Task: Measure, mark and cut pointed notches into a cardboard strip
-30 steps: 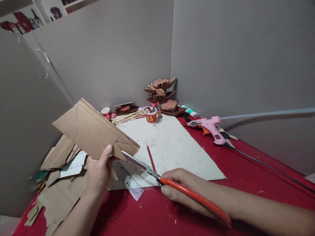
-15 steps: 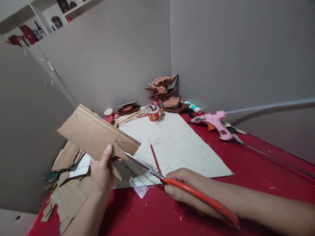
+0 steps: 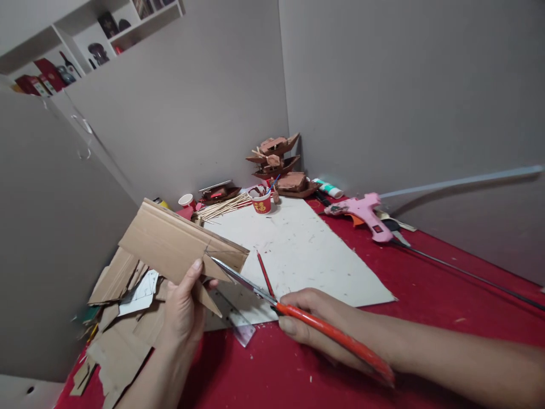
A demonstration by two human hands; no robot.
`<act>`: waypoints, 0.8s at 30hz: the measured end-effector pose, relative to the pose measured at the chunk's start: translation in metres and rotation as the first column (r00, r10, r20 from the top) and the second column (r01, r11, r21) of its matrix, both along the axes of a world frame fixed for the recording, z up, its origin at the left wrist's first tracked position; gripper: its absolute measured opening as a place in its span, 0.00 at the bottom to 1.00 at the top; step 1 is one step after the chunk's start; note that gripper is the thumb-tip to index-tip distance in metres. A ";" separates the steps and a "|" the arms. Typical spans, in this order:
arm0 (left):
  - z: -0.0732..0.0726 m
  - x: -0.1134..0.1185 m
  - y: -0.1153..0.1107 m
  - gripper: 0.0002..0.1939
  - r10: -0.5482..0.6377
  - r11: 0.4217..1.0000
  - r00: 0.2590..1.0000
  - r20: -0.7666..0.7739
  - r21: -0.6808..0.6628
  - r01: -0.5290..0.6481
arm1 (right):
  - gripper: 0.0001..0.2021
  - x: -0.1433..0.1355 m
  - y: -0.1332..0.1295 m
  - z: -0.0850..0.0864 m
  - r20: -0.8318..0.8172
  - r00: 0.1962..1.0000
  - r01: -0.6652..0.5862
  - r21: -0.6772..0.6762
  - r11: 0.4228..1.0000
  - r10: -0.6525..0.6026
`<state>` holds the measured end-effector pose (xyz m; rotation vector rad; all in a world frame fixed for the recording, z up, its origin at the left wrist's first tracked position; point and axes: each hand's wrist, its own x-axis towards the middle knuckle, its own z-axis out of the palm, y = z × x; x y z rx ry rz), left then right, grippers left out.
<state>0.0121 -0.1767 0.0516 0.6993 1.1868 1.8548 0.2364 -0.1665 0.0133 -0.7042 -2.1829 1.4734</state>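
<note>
My left hand (image 3: 187,307) grips a folded piece of brown cardboard (image 3: 166,241) by its lower edge, thumb on top. Dark drawn lines mark the cardboard near its right end. My right hand (image 3: 310,321) is closed round the red handles of a pair of scissors (image 3: 332,335). The scissor blades reach left to the cardboard, their tips at the drawn lines, along a cut in it. Below the blades, a clear ruler (image 3: 243,334) and a red pencil (image 3: 264,272) lie on a white board (image 3: 298,250).
Cardboard scraps (image 3: 123,352) pile up at the left. A red paper cup (image 3: 260,205), thin wooden sticks (image 3: 221,207) and brown model boats (image 3: 276,159) stand at the back. A pink glue gun (image 3: 366,213), with its cord trailing right, lies on the red table (image 3: 451,289).
The cardboard has tilted slightly, and its left end sits lower and further right. The scissors still meet it at the drawn lines. The whole view has shifted a little.
</note>
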 end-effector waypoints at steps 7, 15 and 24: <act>-0.004 0.010 -0.006 0.19 -0.018 1.000 0.999 0.030 -0.009 0.018 | 0.32 -0.003 0.001 0.002 -0.011 1.000 0.019 0.013 1.000 -0.018; -0.005 0.013 -0.010 0.15 -0.043 0.998 0.995 0.088 -0.036 0.046 | 0.26 -0.004 -0.001 -0.009 -0.052 0.997 0.065 0.040 0.997 -0.063; -0.002 0.013 -0.013 0.11 -0.056 0.996 0.986 0.158 -0.066 0.067 | 0.19 -0.008 -0.002 -0.018 -0.064 0.995 0.073 -0.032 0.997 -0.074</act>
